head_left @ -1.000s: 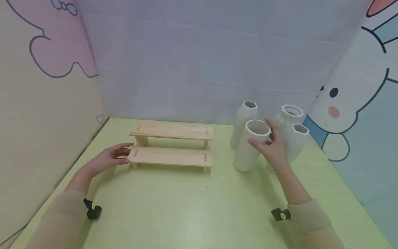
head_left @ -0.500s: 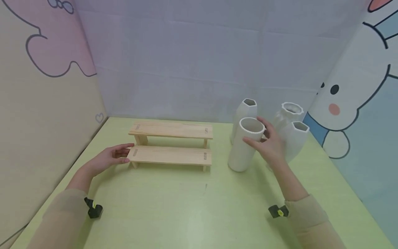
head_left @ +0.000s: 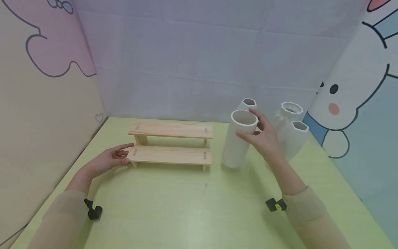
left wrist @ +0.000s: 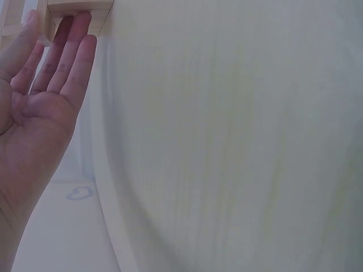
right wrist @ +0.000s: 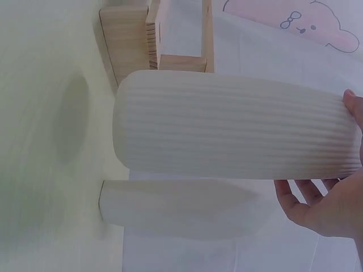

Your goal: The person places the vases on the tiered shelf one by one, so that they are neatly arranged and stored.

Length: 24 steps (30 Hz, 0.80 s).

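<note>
My right hand (head_left: 264,136) grips a white cylindrical vase (head_left: 234,147) near its rim, thumb on the near side and fingers behind. Fine ribs run along the vase (right wrist: 227,127) in the right wrist view, and its base is off the table, apart from its shadow. At the other side, my left hand (head_left: 107,160) touches the left end of a two-tier wooden stand (head_left: 169,154). In the left wrist view the left hand's fingers (left wrist: 79,65) are extended against the stand's end, with the thumb apart from them.
A white vase with an angular mouth (head_left: 249,103) stands behind the held one, partly hidden. Right of my right hand are a frilled-rim vase (head_left: 291,109) and another angular-mouthed vase (head_left: 296,141). Fabric walls border the green table (head_left: 186,207).
My right hand has moved the cylindrical vase left, toward the stand, and raised it from the table. The left hand stays at the stand's end.
</note>
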Motion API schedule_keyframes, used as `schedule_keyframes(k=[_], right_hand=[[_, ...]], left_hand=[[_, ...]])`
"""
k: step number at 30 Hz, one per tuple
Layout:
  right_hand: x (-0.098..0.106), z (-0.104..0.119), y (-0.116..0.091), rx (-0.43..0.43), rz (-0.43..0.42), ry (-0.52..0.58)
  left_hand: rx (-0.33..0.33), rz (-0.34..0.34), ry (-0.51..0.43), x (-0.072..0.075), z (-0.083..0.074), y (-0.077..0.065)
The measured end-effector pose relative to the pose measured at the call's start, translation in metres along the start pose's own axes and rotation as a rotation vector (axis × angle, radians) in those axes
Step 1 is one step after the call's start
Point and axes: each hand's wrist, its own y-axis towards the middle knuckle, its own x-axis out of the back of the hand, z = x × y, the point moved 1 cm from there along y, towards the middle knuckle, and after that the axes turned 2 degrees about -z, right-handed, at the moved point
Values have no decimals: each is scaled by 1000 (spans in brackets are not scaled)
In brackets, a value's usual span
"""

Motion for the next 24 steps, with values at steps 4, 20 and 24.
schedule_keyframes(k=[4, 20, 24], right_hand=[[-3, 12, 2, 36, 4, -12], [-25, 53, 7, 101, 97, 103], [-32, 63, 9, 128, 104, 122]], left_hand=[[5, 0, -2, 0, -1, -2], [8, 6, -15, -2, -7, -4], [16, 5, -13, -3, -7, -4]])
